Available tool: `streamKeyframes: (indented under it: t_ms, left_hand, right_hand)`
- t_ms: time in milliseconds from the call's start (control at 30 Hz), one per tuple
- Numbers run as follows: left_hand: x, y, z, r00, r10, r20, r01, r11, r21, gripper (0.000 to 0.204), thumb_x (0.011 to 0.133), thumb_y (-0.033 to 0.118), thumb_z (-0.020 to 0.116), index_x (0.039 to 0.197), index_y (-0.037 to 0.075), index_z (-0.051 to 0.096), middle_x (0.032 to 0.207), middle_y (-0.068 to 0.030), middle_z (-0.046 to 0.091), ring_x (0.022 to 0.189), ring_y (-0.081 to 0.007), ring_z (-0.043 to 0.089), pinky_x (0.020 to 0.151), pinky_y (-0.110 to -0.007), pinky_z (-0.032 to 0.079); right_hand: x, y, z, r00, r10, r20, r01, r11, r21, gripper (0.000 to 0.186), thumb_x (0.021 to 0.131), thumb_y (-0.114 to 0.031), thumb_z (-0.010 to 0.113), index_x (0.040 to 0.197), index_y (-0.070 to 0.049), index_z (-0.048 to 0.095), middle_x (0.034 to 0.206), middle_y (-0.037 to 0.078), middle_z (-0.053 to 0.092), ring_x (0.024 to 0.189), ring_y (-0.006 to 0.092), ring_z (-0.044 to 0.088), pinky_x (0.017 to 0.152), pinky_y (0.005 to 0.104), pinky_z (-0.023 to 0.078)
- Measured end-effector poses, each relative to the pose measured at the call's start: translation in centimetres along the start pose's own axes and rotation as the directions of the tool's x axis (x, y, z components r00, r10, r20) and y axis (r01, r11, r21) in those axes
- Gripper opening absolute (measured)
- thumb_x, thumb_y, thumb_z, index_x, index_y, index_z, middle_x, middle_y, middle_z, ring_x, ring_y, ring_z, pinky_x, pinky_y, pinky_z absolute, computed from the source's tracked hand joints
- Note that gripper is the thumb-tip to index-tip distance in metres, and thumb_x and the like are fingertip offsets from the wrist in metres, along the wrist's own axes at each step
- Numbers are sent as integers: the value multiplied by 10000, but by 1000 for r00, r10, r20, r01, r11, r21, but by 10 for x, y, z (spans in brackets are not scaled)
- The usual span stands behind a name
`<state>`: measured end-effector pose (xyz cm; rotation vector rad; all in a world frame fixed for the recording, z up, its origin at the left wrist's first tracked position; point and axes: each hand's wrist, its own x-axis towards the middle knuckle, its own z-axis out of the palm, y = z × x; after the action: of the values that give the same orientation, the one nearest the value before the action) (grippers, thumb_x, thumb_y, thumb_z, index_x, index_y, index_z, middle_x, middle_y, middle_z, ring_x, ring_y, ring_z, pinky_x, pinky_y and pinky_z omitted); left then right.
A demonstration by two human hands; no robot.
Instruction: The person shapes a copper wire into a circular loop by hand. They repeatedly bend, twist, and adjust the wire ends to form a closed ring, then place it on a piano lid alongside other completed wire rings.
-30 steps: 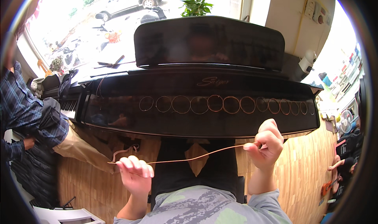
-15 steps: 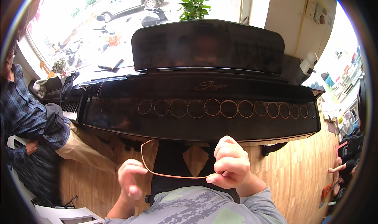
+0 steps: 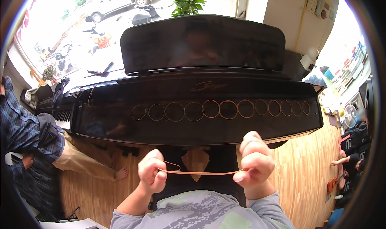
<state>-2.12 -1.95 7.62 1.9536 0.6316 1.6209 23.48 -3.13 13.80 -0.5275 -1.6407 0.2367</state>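
Note:
Between my two hands a copper-coloured string [image 3: 201, 173] stretches nearly straight in front of my lap. My left hand [image 3: 152, 172] is closed in a pinch on it, and a thin end loops back past those fingers. The other side of the string is pinched between thumb and fingers of my right hand [image 3: 257, 162]. Beyond both hands, a row of several coiled strings [image 3: 228, 109] lies on the closed lid of a black piano [image 3: 169, 132]. Some coils look coppery, others greyer and thinner.
A black music stand panel [image 3: 201, 44] rises behind the lid. At the left a person in a checked shirt [image 3: 24, 120] is beside another keyboard [image 3: 63, 116]. A white device [image 3: 309, 60] stands at the back right. People and a fan [image 3: 350, 115] are at the far right.
My left hand has closed on the string, which was a slack curve beside its fingers and is now drawn nearly straight. My right hand has shifted to the right. The view has moved slightly.

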Motion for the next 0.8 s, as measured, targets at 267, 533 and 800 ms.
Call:
streamKeyframes:
  t_ms: [267,533,800]
  left_hand:
    - [4,18,-22,988,106,113,-135,945,299,445,883,256,596,515,68,430,466,-7,332,387,-137,337,387,-278,233]
    - [14,28,-39,985,143,98,-168,926,339,461,887,268,577,502,68,420,465,4,316,377,-126,316,377,-272,216]
    - [8,27,-43,984,104,145,-150,923,355,366,807,182,623,488,75,479,451,-14,349,367,-154,358,373,-277,260]
  right_hand:
    - [4,-5,-21,994,-55,97,85,939,-334,553,655,-384,823,497,-153,346,522,-29,310,475,145,338,526,290,283]
    - [14,-9,-17,991,-94,95,132,808,-574,473,755,-310,720,505,-154,349,530,-22,307,491,158,347,545,314,287]
    - [15,-9,-15,980,-146,134,197,630,-752,381,743,-210,658,514,-151,359,549,-12,321,517,173,375,565,325,297]
